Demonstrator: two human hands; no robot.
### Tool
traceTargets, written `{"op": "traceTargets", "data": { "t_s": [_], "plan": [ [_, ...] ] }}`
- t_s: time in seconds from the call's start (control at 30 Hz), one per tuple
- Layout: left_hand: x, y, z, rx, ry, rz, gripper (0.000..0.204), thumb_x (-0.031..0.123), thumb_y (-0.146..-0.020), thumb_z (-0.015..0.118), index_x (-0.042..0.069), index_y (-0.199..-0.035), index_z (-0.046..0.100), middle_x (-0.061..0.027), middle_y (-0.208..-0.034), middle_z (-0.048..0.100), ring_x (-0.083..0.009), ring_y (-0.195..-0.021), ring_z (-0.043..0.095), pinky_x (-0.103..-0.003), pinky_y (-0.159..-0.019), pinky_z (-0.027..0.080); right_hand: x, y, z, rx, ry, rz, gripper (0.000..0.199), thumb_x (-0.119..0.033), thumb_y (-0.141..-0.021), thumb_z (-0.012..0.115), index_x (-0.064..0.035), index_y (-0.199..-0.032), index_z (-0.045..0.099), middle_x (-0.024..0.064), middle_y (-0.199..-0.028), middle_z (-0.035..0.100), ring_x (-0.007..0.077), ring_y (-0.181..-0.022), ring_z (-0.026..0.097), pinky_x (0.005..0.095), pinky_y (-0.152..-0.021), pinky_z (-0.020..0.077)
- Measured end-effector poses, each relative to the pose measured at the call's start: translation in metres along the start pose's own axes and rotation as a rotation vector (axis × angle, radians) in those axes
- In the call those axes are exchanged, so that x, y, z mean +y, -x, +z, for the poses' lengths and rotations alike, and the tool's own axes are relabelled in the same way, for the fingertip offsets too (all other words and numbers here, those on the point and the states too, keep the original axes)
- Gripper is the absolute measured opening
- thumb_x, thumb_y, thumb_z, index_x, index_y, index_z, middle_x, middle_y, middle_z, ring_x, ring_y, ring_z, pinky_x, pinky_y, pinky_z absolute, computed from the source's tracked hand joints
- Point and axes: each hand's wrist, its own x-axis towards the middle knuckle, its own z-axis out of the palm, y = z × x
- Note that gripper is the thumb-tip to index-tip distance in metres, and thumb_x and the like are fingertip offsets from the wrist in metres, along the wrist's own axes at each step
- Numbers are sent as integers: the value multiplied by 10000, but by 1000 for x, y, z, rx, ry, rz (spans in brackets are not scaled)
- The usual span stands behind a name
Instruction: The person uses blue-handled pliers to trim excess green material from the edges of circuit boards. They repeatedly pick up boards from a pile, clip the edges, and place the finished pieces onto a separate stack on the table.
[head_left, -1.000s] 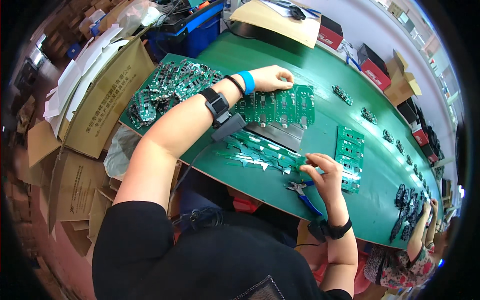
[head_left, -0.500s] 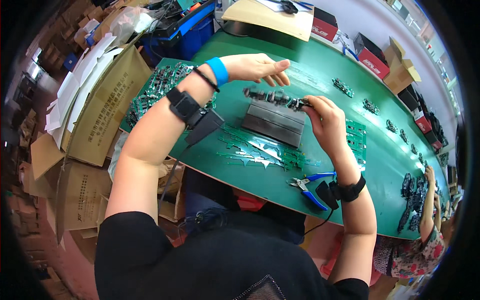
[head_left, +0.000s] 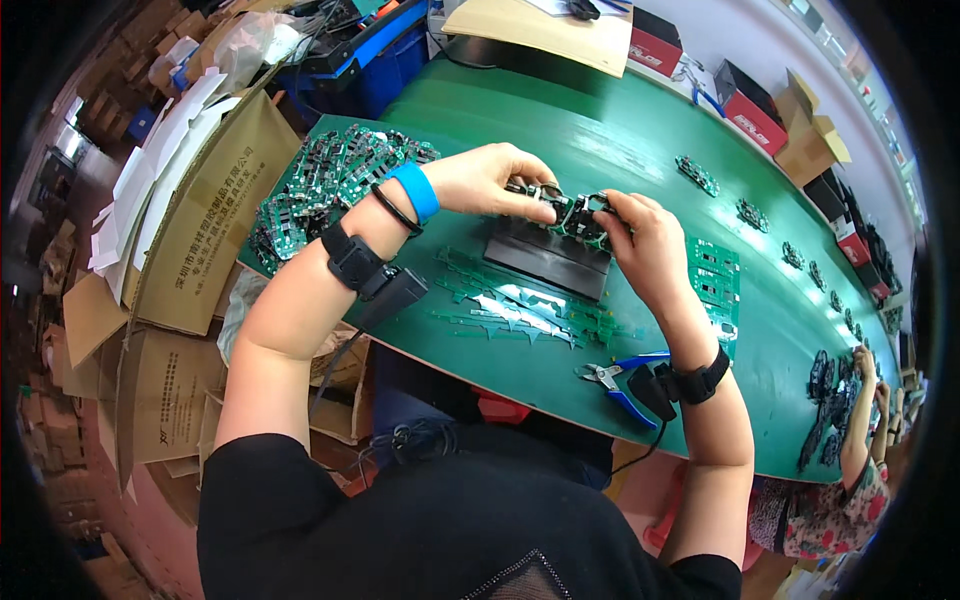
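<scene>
Green bench: we work around the dark block.
Circuit boards: we have them at the block's far edge.
Fingers: our left hand and right hand pinch opposite ends.
Work at block: we seem to be positioning the boards — the next move likely calls for an even grip.
Hidden ends: our fingers cover them; whether boards touch the block, we cannot tell.

Circuit board partly hidden by left hand, right hand.
</scene>
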Motion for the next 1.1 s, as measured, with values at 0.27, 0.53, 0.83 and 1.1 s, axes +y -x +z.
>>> {"op": "traceTargets", "data": {
  "t_s": [0.27,0.53,0.83,1.1],
  "plan": [
    [-49,-66,-25,96,-129,-156,421,359,-739,756,12,-955,655,-49,-775,653,-112,-696,574,-269,-626,466,50,-51,27,-175,91,283,247,-237,-795,623,-37,-927,681,183,-834,657,330,-816,637,400,-738,496],
    [-75,-71,-44,165,60,-369,323,302,-702,792,50,-867,676,-17,-781,650,-89,-692,561,-235,-606,440,76,-61,44,-258,-229,315,241,-184,-762,660,4,-911,681,160,-772,672,225,-682,648,329,-662,501],
    [-47,-118,-66,618,386,-344,344,158,-710,770,78,-1021,647,-21,-836,646,-125,-720,590,-312,-619,485,0,-6,-11,79,-225,-202,172,-46,-703,711,-46,-869,669,95,-825,640,250,-739,592,317,-663,479],
    [-111,-236,-5,836,392,-283,335,71,-627,812,-7,-888,617,-72,-759,617,-156,-652,569,-327,-583,494,7,43,-10,277,-271,132,208,-9,-700,717,-14,-901,665,98,-838,649,193,-710,617,275,-569,471]
  ]
}}
